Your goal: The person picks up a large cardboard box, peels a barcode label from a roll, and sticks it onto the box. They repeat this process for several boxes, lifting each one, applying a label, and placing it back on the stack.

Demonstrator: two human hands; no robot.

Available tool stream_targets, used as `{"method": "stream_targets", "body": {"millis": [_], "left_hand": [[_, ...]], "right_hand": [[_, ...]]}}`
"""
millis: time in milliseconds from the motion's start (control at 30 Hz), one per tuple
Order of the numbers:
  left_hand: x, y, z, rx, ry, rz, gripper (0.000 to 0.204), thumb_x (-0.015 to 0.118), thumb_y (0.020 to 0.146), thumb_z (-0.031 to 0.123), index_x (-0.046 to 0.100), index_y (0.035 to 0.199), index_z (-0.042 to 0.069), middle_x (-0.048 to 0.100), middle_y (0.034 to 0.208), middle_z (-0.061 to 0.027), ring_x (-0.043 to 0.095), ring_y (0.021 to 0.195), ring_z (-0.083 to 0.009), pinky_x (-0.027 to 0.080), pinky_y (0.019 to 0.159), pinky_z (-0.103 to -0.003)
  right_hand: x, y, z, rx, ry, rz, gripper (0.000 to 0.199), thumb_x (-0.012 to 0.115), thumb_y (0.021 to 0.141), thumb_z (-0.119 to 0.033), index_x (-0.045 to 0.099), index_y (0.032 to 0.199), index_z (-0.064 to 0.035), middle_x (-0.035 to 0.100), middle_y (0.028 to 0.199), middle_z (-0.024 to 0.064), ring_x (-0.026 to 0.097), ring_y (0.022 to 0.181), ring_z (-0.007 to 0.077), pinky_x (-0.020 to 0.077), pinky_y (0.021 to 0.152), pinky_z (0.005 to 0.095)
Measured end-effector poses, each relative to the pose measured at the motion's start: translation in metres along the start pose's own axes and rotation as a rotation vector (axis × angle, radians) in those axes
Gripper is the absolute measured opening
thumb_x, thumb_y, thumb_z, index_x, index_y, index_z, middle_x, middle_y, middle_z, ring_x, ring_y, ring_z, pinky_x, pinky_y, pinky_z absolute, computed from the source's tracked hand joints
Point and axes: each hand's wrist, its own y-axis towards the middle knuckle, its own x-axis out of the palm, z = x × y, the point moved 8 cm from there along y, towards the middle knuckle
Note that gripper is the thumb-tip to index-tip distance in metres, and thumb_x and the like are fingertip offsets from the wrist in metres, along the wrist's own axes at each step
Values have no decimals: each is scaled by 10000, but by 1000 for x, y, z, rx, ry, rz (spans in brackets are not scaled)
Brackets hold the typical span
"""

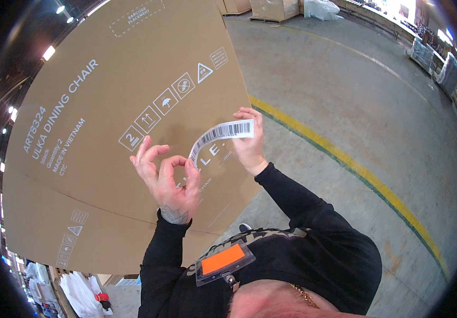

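Observation:
A white barcode label [220, 133] is stretched in a curve between my two hands. My left hand [170, 180] pinches its lower left end between thumb and forefinger, the other fingers spread. At the label's upper right end, my right hand [251, 140] grips it, with the fingertips partly behind it. Just beyond both hands stands a large brown cardboard box [106, 69] with white printing and handling symbols. The label is held in front of the box's printed face; whether any of it touches the cardboard I cannot tell.
A yellow floor line [339, 153] curves across the grey concrete floor [334, 79] on the right. Wrapped goods [448, 74] stand at the far right, and pallet boxes [273, 9] at the back. White plastic sheeting [77, 294] hangs low on the left. A badge [223, 262] rests on my chest.

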Motion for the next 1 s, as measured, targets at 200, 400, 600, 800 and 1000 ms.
{"method": "stream_targets", "body": {"millis": [200, 400, 600, 800, 1000], "left_hand": [[1, 17, -38, -19, -110, -49, 113, 715, 726, 92, 605, 725, 68, 489, 1141, -108, 379, 1314, -377, 186, 1099, -618], [-1, 37, -66, -54, -66, -145, 108, 708, 714, 60, 601, 716, 59, 487, 1146, -112, 376, 1306, -372, 236, 1081, -578], [2, 48, -88, -12, -99, -133, 104, 706, 720, 58, 603, 720, 50, 490, 1146, -106, 379, 1307, -370, 238, 1078, -576], [2, 54, -96, 7, -30, -147, 96, 683, 735, 28, 592, 712, 48, 530, 1171, -106, 392, 1337, -352, 311, 1075, -508], [3, 55, -107, 8, -45, -152, 95, 680, 735, 29, 591, 708, 48, 531, 1172, -109, 395, 1334, -354, 315, 1071, -511]], "right_hand": [[21, 1, 53, 530, 592, -145, 186, 602, 968, -184, 595, 1036, -10, 615, 1038, 83, 609, 986, 171, 513, 868, 324], [23, 11, 25, 623, 934, -215, 260, 570, 976, -253, 612, 1042, -5, 627, 1035, 93, 606, 1027, 194, 485, 927, 385], [22, 17, 5, 480, 737, -233, 253, 635, 939, -180, 599, 1113, 0, 620, 1072, 56, 571, 1017, 118, 454, 910, 296], [38, 24, 12, 457, 611, -192, 219, 705, 882, -85, 631, 1069, 2, 572, 1128, 45, 560, 957, 75, 461, 848, 226], [58, 31, 13, 414, 612, -222, 127, 703, 882, -70, 666, 962, 22, 527, 1165, 62, 577, 956, 95, 488, 837, 245]]}}
